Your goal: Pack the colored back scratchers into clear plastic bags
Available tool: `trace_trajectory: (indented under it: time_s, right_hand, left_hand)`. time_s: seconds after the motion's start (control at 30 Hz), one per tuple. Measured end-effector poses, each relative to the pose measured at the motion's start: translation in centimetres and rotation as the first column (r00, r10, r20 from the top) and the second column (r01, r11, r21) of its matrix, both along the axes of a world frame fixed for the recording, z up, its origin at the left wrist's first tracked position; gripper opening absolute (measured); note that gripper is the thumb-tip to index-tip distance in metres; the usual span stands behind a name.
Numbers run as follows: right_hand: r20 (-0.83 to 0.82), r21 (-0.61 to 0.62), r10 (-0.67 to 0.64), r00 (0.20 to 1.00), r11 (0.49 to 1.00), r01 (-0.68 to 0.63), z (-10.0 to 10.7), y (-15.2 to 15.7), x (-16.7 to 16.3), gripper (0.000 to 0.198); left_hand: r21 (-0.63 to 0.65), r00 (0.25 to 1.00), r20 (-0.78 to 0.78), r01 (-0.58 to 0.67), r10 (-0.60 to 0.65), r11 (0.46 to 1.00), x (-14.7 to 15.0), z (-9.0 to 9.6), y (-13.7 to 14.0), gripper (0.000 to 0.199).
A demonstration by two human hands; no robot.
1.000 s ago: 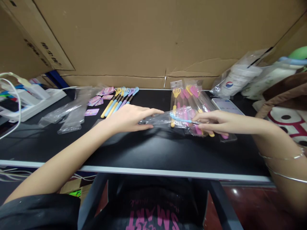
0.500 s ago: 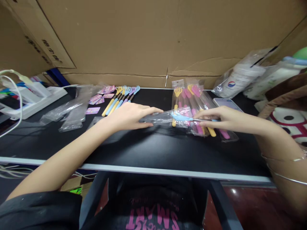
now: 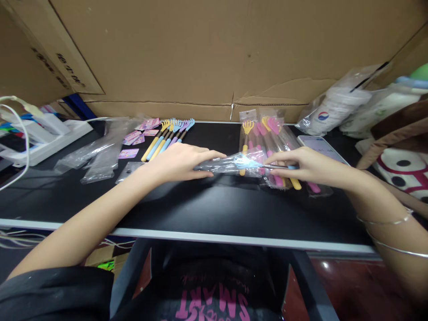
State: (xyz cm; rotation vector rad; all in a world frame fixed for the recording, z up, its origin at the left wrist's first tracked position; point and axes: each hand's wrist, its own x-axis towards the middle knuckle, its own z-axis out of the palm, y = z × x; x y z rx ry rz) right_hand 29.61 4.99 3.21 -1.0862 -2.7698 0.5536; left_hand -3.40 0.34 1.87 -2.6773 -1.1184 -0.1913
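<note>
My left hand (image 3: 187, 162) pinches the closed end of a clear plastic sleeve (image 3: 220, 164) between thumb and fingers. My right hand (image 3: 301, 164) grips a blue back scratcher (image 3: 249, 162) by its shaft; its claw end lies inside the sleeve's mouth and points left. Beneath and behind it lie several bagged back scratchers (image 3: 264, 129) with yellow and pink heads. Beyond my left hand is a row of unbagged back scratchers (image 3: 167, 138) with yellow, blue and purple handles.
Clear empty sleeves (image 3: 103, 151) and small pink cards (image 3: 129, 154) lie at the left, near a white power strip (image 3: 50, 142). At the right are a phone (image 3: 323, 148), a bagged Pepsi cup (image 3: 334, 113) and a plush toy (image 3: 401, 165). A cardboard wall (image 3: 200, 53) stands behind.
The blue back scratcher has moved left, with its claw deeper inside the sleeve. My right hand has shifted slightly left with it; my left hand stays nearly still.
</note>
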Motion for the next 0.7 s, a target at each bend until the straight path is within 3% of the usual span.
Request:
trace_trajectory:
  time_s: [0.23,0.43,0.7]
  right_hand:
    - [0.015,0.136,-0.023,1.000,0.990,0.021,-0.4,-0.1,-0.4,0.040]
    - [0.018,0.208,0.054,0.998,0.977,-0.056,-0.6,-0.7,-1.4,0.035]
    - [0.074,0.459,0.061,0.995,0.884,-0.088,-1.6,-1.2,-2.0,0.034]
  left_hand:
    - [0.025,1.000,0.018,0.023,-0.023,0.999,-0.2,-0.2,0.2,0.045]
    - [0.064,0.996,0.042,0.075,-0.078,0.995,0.2,-0.7,0.0,0.046]
    - [0.180,0.992,0.062,0.100,-0.113,0.979,0.9,-0.8,-0.3,0.046]
